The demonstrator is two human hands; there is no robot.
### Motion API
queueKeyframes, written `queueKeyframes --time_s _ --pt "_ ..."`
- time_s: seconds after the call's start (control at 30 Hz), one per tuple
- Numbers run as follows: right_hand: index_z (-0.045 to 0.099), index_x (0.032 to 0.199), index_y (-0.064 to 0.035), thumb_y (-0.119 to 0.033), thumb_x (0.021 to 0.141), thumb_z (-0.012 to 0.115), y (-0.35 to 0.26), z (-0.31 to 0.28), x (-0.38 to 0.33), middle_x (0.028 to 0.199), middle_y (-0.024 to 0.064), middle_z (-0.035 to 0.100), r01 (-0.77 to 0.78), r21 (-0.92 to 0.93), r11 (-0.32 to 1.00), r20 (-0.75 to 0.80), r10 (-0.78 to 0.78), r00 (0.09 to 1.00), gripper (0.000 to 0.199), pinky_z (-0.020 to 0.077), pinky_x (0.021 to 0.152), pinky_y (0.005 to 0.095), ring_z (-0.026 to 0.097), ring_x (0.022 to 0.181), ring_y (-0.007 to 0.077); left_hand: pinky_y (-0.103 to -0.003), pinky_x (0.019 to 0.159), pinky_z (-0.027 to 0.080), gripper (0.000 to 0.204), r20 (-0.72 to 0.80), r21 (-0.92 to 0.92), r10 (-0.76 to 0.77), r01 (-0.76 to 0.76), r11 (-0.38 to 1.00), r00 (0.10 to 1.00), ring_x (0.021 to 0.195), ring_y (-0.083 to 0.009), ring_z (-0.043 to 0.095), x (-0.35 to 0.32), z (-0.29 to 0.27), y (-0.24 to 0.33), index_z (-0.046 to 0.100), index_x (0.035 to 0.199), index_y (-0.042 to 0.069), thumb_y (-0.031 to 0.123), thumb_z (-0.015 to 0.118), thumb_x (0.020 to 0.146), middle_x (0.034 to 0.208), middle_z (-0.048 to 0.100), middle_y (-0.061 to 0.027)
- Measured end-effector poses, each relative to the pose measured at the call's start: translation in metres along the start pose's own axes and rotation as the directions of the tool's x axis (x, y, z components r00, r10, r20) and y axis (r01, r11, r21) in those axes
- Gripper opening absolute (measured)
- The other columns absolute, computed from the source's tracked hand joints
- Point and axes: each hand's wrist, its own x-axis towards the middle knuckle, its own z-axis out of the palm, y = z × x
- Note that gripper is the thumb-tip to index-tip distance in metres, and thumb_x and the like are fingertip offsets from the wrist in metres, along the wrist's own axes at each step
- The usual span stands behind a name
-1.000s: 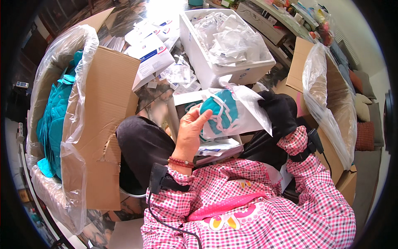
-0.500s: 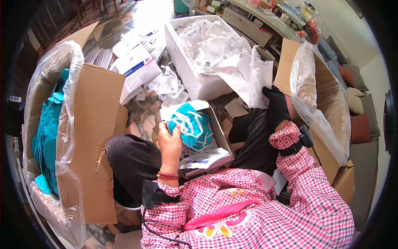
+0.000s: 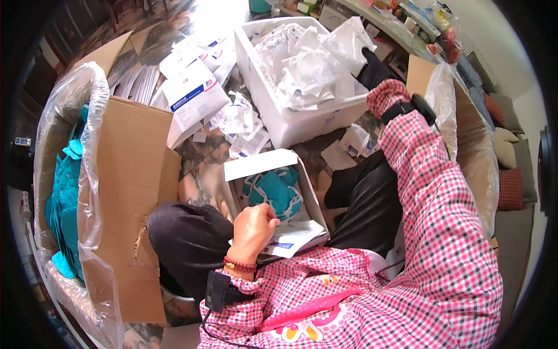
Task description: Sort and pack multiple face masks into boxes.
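Note:
My left hand (image 3: 253, 230), bare with a red bead bracelet, is closed at the near left part of a small white carton (image 3: 260, 164). Its fingertips are turned down, so whether something is in them is hidden. Teal face masks (image 3: 273, 192) with white straps lie inside the carton, just beyond the fingers. A printed white paper packet (image 3: 293, 237) rests over the carton's near edge. My right hand (image 3: 375, 71), in a black glove, reaches far forward and grips a clear plastic bag (image 3: 350, 46) above the white foam box (image 3: 290, 123).
Similar clear bags (image 3: 311, 75) fill the foam box. A lined cardboard box (image 3: 133, 192) with teal masks (image 3: 65, 203) stands at left; another lined box (image 3: 474, 139) is at right. Printed cartons (image 3: 192, 99) and loose packets (image 3: 238, 119) lie on the floor beyond.
My right hand has moved forward and left, carrying the bag from beside the foam box to above it. My left hand has let go of the teal masks and drawn back toward me.

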Motion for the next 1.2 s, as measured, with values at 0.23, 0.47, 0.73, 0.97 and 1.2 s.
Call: queueKeyframes --time_s 0.23,0.47,0.73,0.97,1.2 --pt "0.066 0.115 0.0050 -0.017 0.094 0.060 0.012 0.014 -0.067 0.114 0.0156 0.068 0.221 0.224 0.949 0.287 -0.281 0.916 0.031 0.0480 0.094 0.0355 0.063 0.102 0.0225 -0.045 0.076 0.053 0.046 0.340 0.021 0.096 -0.110 0.994 0.936 0.083 -0.0369 0.068 -0.001 -0.012 0.000 0.073 0.085 0.001 0.046 0.071 0.083 0.082 0.070 -0.0207" --pt "0.057 0.126 0.0011 -0.016 0.075 0.080 0.005 -0.004 -0.302 0.116 0.0189 0.064 0.577 0.070 0.814 0.983 -0.156 0.099 0.058 0.0508 0.094 0.0388 0.064 0.107 0.0318 -0.038 0.099 0.045 0.086 0.578 -0.195 0.384 -0.335 0.922 0.719 0.115 -0.0348 0.059 -0.018 -0.044 -0.002 0.055 0.131 -0.001 0.049 0.086 0.068 0.123 0.062 -0.0201" --pt "0.069 0.109 -0.0051 -0.015 0.086 0.068 0.065 -0.014 -0.352 0.094 0.0194 0.068 0.409 -0.032 0.912 0.908 -0.145 0.394 0.025 0.0528 0.081 0.0402 0.068 0.091 0.0333 -0.040 0.074 0.053 0.038 0.208 0.103 0.204 -0.229 0.968 0.957 0.083 -0.0347 0.068 -0.038 -0.039 -0.017 0.065 0.102 -0.001 0.016 0.081 0.072 0.083 0.069 -0.0194" --pt "0.070 0.103 -0.0068 -0.023 0.089 0.067 0.046 0.002 -0.345 0.090 0.0180 0.070 0.444 -0.200 0.873 0.775 -0.136 0.617 0.021 0.0533 0.073 0.0420 0.068 0.081 0.0349 -0.044 0.081 0.050 0.030 0.034 -0.026 0.132 -0.131 0.991 0.991 0.082 -0.0377 0.067 -0.035 -0.039 -0.024 0.064 0.104 0.003 0.022 0.074 0.082 0.085 0.071 -0.0171" --pt "0.071 0.098 -0.0100 -0.027 0.089 0.065 0.021 0.000 -0.338 0.087 0.0166 0.069 0.660 -0.177 0.730 0.879 -0.185 0.440 0.020 0.0531 0.069 0.0422 0.068 0.080 0.0356 -0.035 0.065 0.050 0.025 -0.096 -0.267 0.133 -0.154 0.951 0.986 0.072 -0.0279 0.067 -0.022 -0.030 -0.003 0.067 0.098 0.001 0.022 0.073 0.086 0.082 0.068 -0.0151"
